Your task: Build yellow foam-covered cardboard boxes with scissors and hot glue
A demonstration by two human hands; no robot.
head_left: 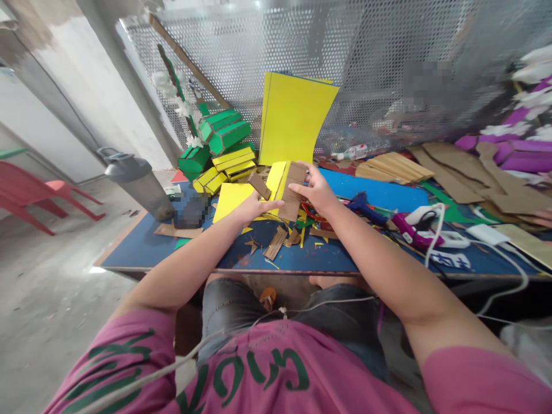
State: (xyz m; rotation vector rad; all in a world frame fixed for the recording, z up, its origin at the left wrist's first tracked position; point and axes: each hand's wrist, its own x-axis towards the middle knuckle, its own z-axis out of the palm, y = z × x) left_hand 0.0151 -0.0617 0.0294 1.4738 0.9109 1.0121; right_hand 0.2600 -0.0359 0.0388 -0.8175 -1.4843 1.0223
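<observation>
My right hand (318,188) is closed on the right edge of a brown cardboard piece (294,192), thumb on its face and fingers behind. Folded yellow card (276,183) lies against that piece's left side. My left hand (255,208) pinches a small brown cardboard strip (259,185) at its lower end, while a stretched digit reaches the bottom of the yellow card. Beneath the left hand rests a flat yellow sheet (228,201). Cardboard scraps (276,242) and yellow snippets are scattered just in front of both hands.
A large yellow sheet (297,118) stands against the perforated metal panel. Green boxes (226,131) and yellow boxes (235,163) are piled left, beside a grey bottle (140,184). Rightward lie a blue sheet (379,191), a purple-and-white power strip (416,227), cables and cardboard (457,172).
</observation>
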